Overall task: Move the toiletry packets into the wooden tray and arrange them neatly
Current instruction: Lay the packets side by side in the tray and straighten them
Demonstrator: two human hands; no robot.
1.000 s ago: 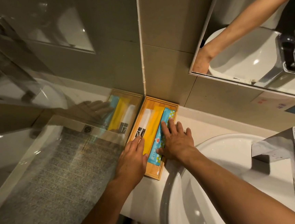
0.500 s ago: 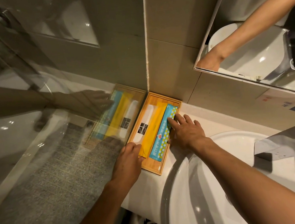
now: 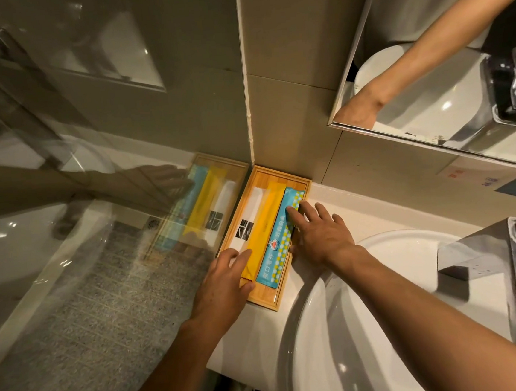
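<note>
All three packets lie side by side in the tray (image 3: 300, 183). Your right hand (image 3: 319, 232) rests flat, fingers spread, on the blue packet (image 3: 275, 250); nudge it square. Your open left hand (image 3: 223, 279) should steady the yellow packet (image 3: 261, 229) beside the white one (image 3: 246, 224).

Tray (image 3: 299, 182): one, wooden, on the bench (image 3: 357, 208).
Packets: three in the tray, side by side: one white (image 3: 248, 219), one yellow (image 3: 263, 223), one blue (image 3: 281, 243).
Hands: two, left (image 3: 223, 281) and right (image 3: 321, 235).
Basin (image 3: 382, 278): one.
Tap (image 3: 486, 248): one.
Mirror (image 3: 462, 52): one.
</note>
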